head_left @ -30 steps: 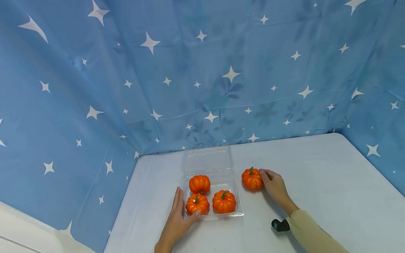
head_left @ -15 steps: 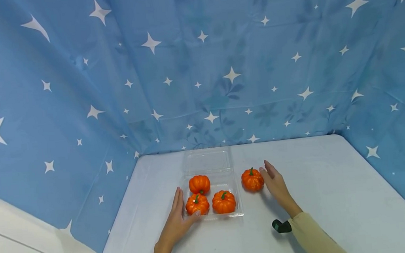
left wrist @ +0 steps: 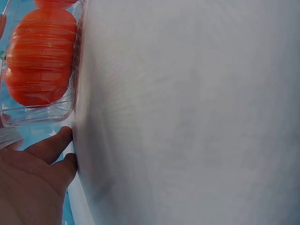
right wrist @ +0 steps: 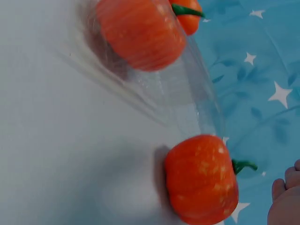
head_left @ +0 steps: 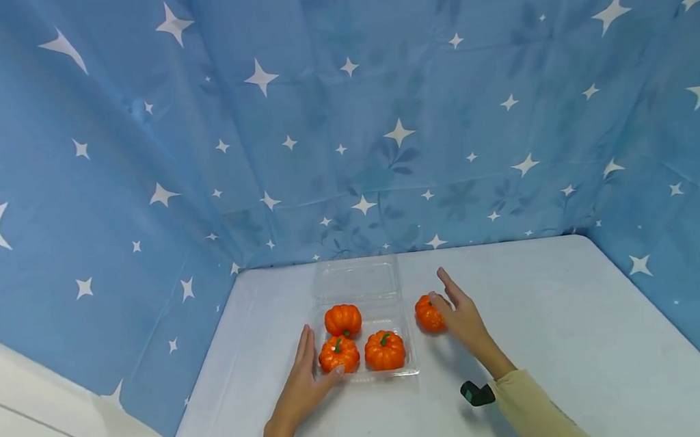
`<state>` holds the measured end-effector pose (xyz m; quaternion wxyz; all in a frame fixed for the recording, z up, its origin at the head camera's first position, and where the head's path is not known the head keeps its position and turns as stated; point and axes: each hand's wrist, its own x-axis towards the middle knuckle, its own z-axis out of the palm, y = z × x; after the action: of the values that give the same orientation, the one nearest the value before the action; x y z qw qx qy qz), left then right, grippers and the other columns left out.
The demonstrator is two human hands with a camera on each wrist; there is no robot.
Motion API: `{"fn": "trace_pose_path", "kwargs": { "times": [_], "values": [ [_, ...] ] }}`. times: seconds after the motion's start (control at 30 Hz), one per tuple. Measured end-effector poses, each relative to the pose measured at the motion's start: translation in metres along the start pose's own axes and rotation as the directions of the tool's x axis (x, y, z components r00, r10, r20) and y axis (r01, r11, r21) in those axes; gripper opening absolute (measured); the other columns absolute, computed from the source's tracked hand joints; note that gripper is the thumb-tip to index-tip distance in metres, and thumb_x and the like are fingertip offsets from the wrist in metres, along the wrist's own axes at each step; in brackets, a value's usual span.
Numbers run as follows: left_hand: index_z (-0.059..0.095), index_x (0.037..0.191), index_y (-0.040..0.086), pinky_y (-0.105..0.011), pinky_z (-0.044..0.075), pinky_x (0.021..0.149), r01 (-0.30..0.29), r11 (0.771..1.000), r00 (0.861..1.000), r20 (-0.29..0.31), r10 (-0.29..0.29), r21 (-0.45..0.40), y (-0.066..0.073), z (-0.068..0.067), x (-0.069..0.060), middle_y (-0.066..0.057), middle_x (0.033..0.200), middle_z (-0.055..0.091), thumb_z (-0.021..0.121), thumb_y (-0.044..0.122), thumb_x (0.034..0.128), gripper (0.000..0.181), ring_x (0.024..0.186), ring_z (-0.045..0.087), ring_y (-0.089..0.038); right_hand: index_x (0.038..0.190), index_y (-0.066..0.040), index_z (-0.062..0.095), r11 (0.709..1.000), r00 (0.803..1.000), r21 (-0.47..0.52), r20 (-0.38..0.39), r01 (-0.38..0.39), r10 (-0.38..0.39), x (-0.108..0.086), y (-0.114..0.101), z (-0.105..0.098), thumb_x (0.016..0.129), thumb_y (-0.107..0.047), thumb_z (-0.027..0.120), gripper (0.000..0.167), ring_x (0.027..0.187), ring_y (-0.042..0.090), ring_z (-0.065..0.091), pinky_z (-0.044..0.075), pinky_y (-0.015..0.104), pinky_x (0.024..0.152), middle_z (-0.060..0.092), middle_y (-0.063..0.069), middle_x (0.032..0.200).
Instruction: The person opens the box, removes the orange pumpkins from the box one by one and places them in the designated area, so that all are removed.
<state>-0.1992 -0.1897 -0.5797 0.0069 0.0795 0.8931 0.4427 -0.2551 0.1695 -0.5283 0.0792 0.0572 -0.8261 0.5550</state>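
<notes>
Right wrist view shows the lower pumpkin (right wrist: 201,180) apart from the right fingers (right wrist: 291,178).

1 pumpkin (head_left: 427,318) R of ctnr (head_left: 387,320)

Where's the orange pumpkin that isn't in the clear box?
In the head view, that orange pumpkin sits on the white table, just right of the clear plastic box, beside the right hand.
</notes>
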Motion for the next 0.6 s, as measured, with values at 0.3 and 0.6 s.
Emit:
{"fn": "trace_pose_path", "kwargs": {
  "times": [0.3, 0.6],
  "values": [
    [0.012, 0.172, 0.004, -0.058, 0.022, 0.126, 0.01, 1.0, 1.0, -0.003, -0.01, 0.005, -0.001, -0.001, -0.001, -0.006, 0.18, 0.002, 0.076, 0.061, 0.0929, 0.117, 0.163, 0.014, -0.035, 0.164, -0.005, 0.043, 0.987, 0.985, -0.072, 0.107, 0.143, -0.135, -0.004, -0.015, 0.025, 0.107, -0.028, 0.066, 0.065, 0.155, 0.04, 0.035, 0.033, 0.065, 0.118, 0.036, 0.012, 0.171],
    [0.013, 0.171, 0.003, -0.059, 0.023, 0.126, -0.004, 1.0, 1.0, -0.004, 0.004, -0.01, 0.0, 0.0, -0.001, -0.007, 0.18, 0.004, 0.078, 0.058, 0.0925, 0.116, 0.162, 0.016, -0.035, 0.162, -0.005, 0.048, 0.984, 0.957, -0.079, 0.257, 0.158, -0.133, -0.019, -0.013, 0.049, 0.104, -0.035, 0.072, 0.068, 0.155, 0.038, 0.036, 0.039, 0.061, 0.116, 0.037, 0.008, 0.171]
  ]
}}
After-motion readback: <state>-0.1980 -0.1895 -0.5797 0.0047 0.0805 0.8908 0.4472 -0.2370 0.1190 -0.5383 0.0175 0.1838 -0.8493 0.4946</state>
